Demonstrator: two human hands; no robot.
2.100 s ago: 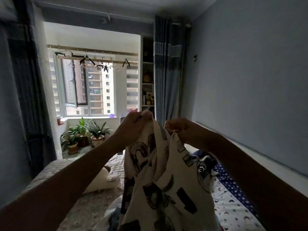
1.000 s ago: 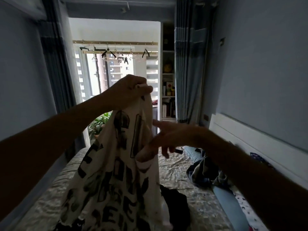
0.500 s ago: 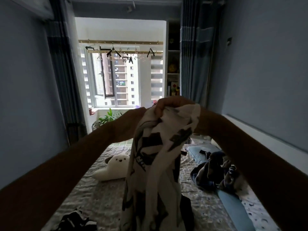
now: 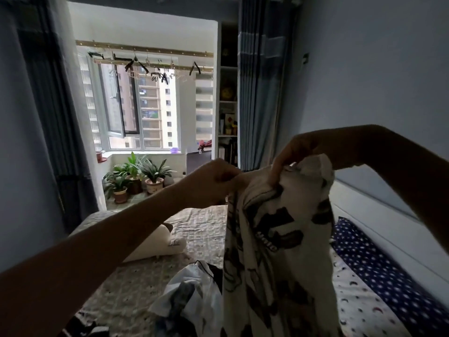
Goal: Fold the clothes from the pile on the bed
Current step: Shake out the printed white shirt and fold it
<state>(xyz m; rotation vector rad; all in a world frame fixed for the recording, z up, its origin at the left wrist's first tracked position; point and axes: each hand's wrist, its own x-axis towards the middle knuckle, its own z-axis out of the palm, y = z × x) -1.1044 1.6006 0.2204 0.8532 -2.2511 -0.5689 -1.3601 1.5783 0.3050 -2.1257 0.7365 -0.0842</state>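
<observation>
I hold a cream garment with bold black printed letters up in the air over the bed. My left hand pinches its top edge on the left side. My right hand grips the top edge a little higher, to the right. The cloth hangs straight down between them and runs out of the bottom of the view. Beneath it on the bed lies a crumpled white and dark garment. Another dark piece shows at the bottom left edge.
A white plush toy lies on the patterned bedspread. A navy star-print pillow runs along the white headboard on the right. Beyond the bed's foot stand potted plants under a window with a hanger rail.
My hands have moved apart along the garment's top edge, the right one further right. The view has swung, so the dark clothes heap by the headboard is now hidden.
</observation>
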